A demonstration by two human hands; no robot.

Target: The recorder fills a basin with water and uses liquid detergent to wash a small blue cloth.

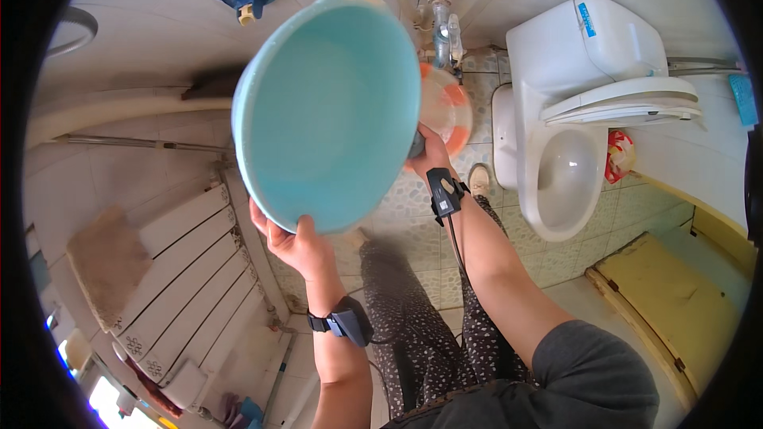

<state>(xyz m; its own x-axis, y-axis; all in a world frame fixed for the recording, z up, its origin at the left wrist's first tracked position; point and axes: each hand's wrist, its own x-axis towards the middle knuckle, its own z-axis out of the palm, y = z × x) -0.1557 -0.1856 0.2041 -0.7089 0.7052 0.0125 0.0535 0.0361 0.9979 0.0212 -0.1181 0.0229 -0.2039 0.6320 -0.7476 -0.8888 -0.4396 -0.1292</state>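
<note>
A light blue plastic basin (330,111) is held up in front of me, tilted so that its inside faces me. My left hand (298,246) grips its near left rim, the thumb on the inner side and the fingers behind. At the basin's right outer side is my right hand (433,151), closed around a small dark grey thing (417,144) against the wall. That thing is mostly hidden, and I cannot tell its kind. Below, an orange and whitish round basin (455,111) stands on the floor, partly covered by the blue one.
A white toilet (566,183) with its lid raised stands at the right, a red and white bag (620,155) beside it. Pipes with a valve (442,24) run down the far wall. A white radiator (195,270) lines the left, and a yellow wooden panel (668,294) lies lower right.
</note>
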